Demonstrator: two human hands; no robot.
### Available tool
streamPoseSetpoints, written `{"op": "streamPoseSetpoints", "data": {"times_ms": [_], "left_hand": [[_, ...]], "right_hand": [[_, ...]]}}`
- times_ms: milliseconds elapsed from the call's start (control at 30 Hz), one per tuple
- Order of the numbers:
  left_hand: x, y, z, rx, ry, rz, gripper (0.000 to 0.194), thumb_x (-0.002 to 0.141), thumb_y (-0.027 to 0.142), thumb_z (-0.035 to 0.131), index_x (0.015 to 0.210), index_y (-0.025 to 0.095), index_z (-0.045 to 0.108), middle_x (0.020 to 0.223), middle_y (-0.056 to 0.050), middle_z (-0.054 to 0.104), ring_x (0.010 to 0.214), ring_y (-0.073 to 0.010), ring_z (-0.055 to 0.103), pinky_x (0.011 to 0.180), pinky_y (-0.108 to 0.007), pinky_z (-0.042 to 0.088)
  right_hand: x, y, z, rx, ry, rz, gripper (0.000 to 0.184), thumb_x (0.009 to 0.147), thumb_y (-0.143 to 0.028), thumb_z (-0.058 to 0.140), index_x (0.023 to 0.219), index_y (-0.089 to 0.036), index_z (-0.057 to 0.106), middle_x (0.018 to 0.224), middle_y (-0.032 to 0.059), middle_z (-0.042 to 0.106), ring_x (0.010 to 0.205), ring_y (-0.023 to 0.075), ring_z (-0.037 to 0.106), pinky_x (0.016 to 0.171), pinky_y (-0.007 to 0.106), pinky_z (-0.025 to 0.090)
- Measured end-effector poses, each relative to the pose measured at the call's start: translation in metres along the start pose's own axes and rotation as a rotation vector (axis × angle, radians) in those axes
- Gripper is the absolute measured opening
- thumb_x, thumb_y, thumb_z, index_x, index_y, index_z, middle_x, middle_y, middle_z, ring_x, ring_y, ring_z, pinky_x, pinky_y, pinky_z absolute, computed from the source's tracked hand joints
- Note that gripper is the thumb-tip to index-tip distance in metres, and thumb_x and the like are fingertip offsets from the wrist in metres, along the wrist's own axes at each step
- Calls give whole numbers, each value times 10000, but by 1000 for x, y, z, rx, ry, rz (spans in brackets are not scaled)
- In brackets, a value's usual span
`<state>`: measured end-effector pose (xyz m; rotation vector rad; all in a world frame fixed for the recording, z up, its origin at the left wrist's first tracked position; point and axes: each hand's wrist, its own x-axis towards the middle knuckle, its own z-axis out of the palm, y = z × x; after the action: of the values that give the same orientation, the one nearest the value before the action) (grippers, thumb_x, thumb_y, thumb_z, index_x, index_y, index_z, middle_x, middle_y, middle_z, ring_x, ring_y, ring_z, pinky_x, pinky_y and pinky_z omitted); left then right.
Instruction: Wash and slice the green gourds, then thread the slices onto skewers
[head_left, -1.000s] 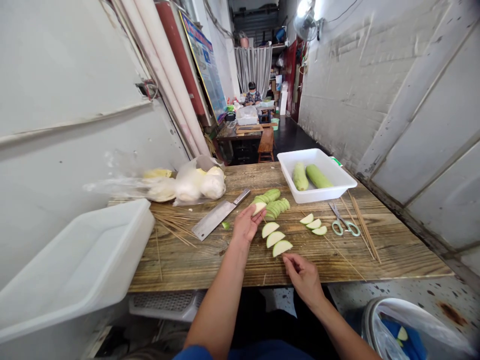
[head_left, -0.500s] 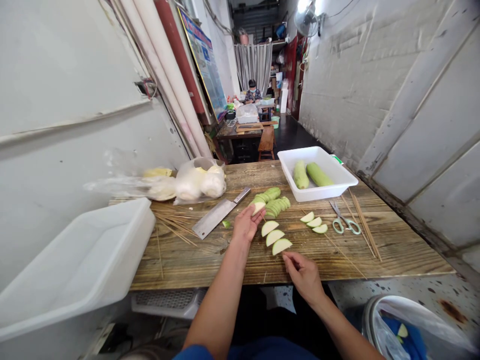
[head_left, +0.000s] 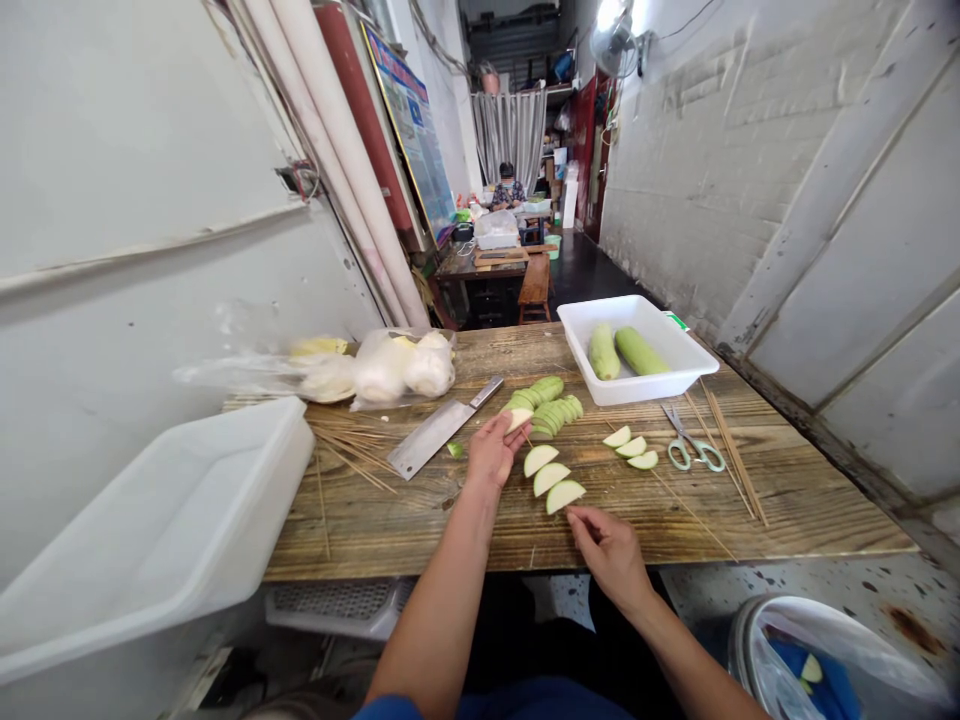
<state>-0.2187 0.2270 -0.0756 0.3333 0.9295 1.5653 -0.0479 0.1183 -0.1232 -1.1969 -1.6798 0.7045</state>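
My left hand (head_left: 490,452) is closed around a pale half-moon zucchini slice (head_left: 519,418), at the far end of a thin skewer. Three more zucchini slices (head_left: 552,480) sit spaced along that skewer. At its near end my right hand (head_left: 611,552) pinches the stick, most of which the slices and fingers hide. Just beyond my left hand lies a fanned pile of green-edged slices (head_left: 556,413). To the right, another bamboo skewer (head_left: 694,522) carries three slices (head_left: 631,447). A cleaver (head_left: 431,438) rests flat to the left, beside a small green offcut (head_left: 455,450).
A white tray (head_left: 686,375) holds two whole zucchini (head_left: 640,352). Scissors (head_left: 691,450) and loose bamboo skewers (head_left: 735,450) lie at right, more skewers (head_left: 352,450) at left. Bagged white food (head_left: 401,368), a white bin (head_left: 187,500) and a lined bucket (head_left: 757,640) surround the table. A person (head_left: 508,188) sits far back.
The view has shifted very slightly. Both hands keep their hold on the slice and skewer, with hardly any visible movement.
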Motion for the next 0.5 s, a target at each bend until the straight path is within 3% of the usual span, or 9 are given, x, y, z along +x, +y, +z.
{"op": "streamPoseSetpoints", "data": {"times_ms": [500], "left_hand": [[-6,-7,5,103,-7,29,63,746,123,643,791,79,634,766,-97,694,679,-168,675,777,-373,545]], "right_hand": [[2,1,0,-19,-63,55,255,859,-308,470,794,-175,678,629,17,653,556,141,582,533,220,444]]}}
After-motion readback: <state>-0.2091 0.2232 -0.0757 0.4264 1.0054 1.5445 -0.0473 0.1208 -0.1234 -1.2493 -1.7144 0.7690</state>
